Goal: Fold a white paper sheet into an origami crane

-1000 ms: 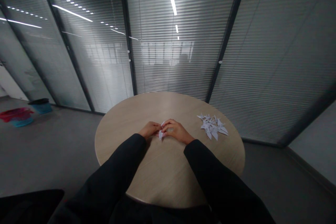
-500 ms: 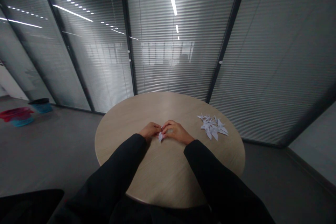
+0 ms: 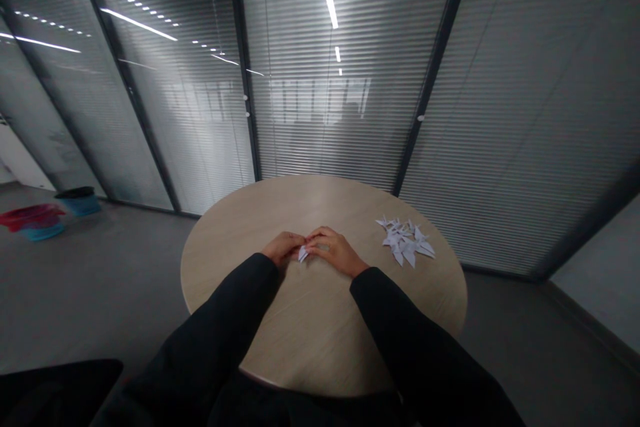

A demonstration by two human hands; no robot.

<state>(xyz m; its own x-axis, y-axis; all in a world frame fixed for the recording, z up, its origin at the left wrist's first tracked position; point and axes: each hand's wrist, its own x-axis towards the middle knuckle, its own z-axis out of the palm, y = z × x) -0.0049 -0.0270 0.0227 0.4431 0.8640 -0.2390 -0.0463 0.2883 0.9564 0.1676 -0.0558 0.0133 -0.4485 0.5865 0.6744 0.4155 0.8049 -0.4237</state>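
Near the middle of the round wooden table [image 3: 240, 233], a small piece of folded white paper [image 3: 303, 253] is pinched between my two hands. My left hand [image 3: 284, 247] grips it from the left with fingers closed. From the right, my right hand [image 3: 337, 251] holds it with the fingertips, its fingers bent over the top. Much of the paper is hidden behind the fingers, so its full shape cannot be made out. To the right of my right hand lies a pile of folded white paper cranes [image 3: 406, 241].
Beyond the table stands a glass partition [image 3: 330, 140] with blinds and dark frames. On the floor at far left are a blue bin with a red liner [image 3: 37, 221] and a blue bin with a black liner [image 3: 79, 200]. A dark object [image 3: 55, 393] shows at lower left.
The folded paper has shifted slightly up and left, and less of its tip shows below the fingers. My hands have drawn closer together. The pile has stayed put.
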